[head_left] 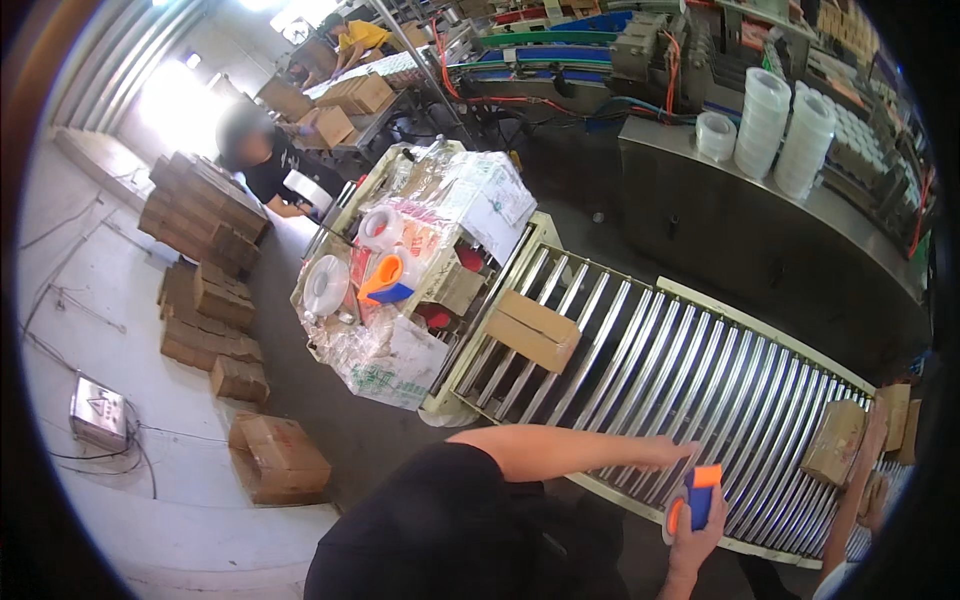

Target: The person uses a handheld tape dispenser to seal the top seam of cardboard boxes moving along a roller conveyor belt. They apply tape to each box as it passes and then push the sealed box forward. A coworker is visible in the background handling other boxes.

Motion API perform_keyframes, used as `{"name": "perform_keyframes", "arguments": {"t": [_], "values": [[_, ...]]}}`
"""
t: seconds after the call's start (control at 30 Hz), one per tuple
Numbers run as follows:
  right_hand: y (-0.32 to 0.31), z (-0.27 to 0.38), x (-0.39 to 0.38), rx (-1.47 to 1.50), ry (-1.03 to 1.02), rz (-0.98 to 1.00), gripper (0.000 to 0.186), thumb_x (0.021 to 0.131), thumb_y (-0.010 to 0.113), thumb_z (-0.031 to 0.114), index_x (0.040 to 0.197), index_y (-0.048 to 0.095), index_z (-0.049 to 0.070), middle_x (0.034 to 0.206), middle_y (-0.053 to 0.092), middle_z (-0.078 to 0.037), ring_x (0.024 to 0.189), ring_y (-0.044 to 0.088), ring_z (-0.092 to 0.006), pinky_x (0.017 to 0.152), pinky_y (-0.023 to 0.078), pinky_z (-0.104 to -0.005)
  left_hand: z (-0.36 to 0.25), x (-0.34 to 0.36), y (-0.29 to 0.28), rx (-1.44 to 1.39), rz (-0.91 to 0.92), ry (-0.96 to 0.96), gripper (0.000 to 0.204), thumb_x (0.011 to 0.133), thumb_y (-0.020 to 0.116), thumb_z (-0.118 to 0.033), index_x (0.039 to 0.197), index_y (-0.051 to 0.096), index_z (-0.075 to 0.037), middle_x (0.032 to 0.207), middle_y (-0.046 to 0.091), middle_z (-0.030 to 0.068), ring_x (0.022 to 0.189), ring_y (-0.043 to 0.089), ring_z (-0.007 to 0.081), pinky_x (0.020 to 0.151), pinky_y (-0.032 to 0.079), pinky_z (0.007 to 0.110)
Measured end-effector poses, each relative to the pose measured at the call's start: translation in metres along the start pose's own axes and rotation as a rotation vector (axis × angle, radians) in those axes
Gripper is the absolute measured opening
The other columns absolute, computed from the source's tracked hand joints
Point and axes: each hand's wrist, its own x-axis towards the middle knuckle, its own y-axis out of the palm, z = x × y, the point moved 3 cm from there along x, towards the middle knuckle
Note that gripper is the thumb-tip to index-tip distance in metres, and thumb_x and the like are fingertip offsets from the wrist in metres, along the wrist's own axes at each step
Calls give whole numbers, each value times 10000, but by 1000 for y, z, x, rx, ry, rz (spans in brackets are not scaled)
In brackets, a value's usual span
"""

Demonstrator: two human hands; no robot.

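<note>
Hands apart: the right hand [699, 543] grips an orange-and-blue tape dispenser [704, 490]; the left hand [662, 453] is empty, fingers loosely extended.
Both are over the near side of a metal roller conveyor [655, 365]. A slack grip could drop the dispenser onto it; fingers dipping between rollers might get pinched.

Factory packing area: roller conveyor [622, 335], stacked cartons [200, 212], machinery [640, 62].

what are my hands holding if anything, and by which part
Your right hand grips a tape dispenser by its blue body; your left hand looks empty.
</note>
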Motion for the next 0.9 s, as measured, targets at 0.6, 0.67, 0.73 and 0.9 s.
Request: {"name": "perform_keyframes", "arguments": {"t": [0.6,0.67,0.73,0.9], "values": [[160,212,-100,-228,-131,40,745,872,925,312,1514,648,52,1450,684,-199,1228,740,-389,1015,622,-458,156,-165,-90,-701,602,286,417,1187,566,-403,1276,761,-45,1113,791,32,978,744,156,912,601,330],[161,216,-99,-218,-132,2,742,867,928,264,1515,641,42,1457,678,-206,1230,737,-394,1017,621,-454,146,-172,-97,-582,490,374,294,1152,655,-296,1206,777,-33,1012,769,-3,882,694,96,832,572,283],[167,218,-96,-207,-130,-46,742,865,930,242,1518,639,46,1458,676,-206,1221,740,-397,1011,624,-455,139,-163,-112,-273,223,555,237,1131,693,-250,1140,793,-35,953,751,-17,851,656,68,792,549,267],[204,233,-75,-296,-17,-93,742,893,912,289,1539,629,57,1436,666,-172,1137,770,-362,913,652,-435,90,-131,-253,276,-553,1040,160,1027,745,-184,972,781,-37,924,695,93,855,677,246,800,551,403]]}}
